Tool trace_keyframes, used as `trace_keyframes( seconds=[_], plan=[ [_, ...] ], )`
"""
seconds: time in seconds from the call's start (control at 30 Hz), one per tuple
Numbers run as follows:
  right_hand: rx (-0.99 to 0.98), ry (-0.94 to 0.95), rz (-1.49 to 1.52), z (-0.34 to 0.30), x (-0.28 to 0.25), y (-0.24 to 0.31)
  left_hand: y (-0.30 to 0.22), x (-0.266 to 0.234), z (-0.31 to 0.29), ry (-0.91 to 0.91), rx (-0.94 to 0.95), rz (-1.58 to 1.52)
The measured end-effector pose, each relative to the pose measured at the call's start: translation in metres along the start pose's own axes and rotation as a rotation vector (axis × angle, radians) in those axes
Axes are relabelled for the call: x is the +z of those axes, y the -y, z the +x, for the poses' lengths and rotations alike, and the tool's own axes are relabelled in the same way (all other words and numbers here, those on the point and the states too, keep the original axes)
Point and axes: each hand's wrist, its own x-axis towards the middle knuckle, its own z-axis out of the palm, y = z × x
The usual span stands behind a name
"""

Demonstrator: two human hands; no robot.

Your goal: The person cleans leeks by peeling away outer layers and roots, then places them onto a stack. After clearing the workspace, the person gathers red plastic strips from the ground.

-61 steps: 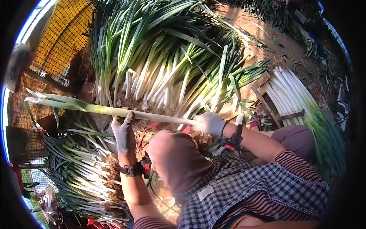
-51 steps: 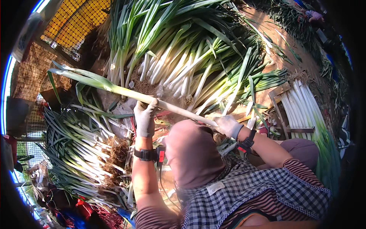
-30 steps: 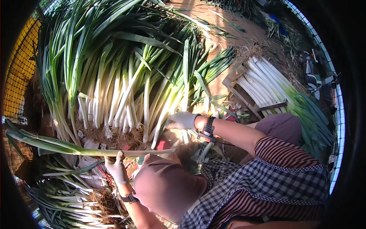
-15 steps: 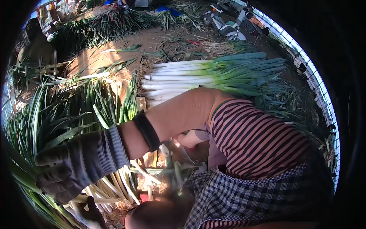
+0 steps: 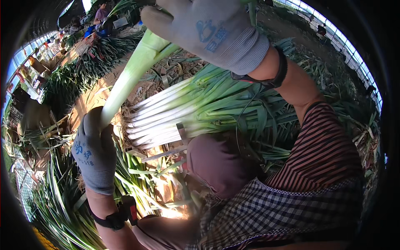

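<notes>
A thick leek (image 5: pixel 133 77) slants across the upper left, white at its lower end and pale green higher up. My left hand (image 5: pixel 93 146), in a grey glove, is closed round its white end and hides the tip. At the top edge my right hand (image 5: pixel 204 31), gloved alike, grips the green upper part; some of its fingers are cut off by the frame. Under my right arm lies a row of cleaned leeks (image 5: pixel 166 112), white ends to the left, leaves to the right. Loose, untrimmed leeks (image 5: pixel 58 187) are heaped beside my left forearm.
My bent knee (image 5: pixel 221 164) juts up beside the row, next to a thin metal bar (image 5: pixel 164 153). A long heap of leeks (image 5: pixel 87 62) stretches along the far left, with another person (image 5: pixel 101 16) behind it. Leaf scraps litter the soil. A mesh wall (image 5: pixel 354 62) curves along the right.
My right hand has swung from the heap at the lower left up to the top middle. My left hand has risen too, and a leek is now held up between both. The view has shifted.
</notes>
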Motion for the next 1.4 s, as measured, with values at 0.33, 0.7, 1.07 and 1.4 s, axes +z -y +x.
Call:
trace_keyframes(
  seconds=[0.33,0.7,1.07,1.4],
  plan=[
    [-0.148,-0.027,0.093,-0.003,0.041,0.020,0.022,0.031,-0.027,0.207,-0.216,-0.242],
    [-0.402,0.212,0.788,0.144,0.122,0.320,0.113,-0.057,-0.328,0.341,-1.273,-0.849],
    [-0.787,0.779,1.219,0.083,0.064,0.569,0.030,0.026,-0.566,0.015,-1.649,-0.621],
    [-0.645,1.196,1.750,0.141,-0.018,0.604,0.079,-0.031,-0.512,0.056,-1.239,0.403]
  ],
)
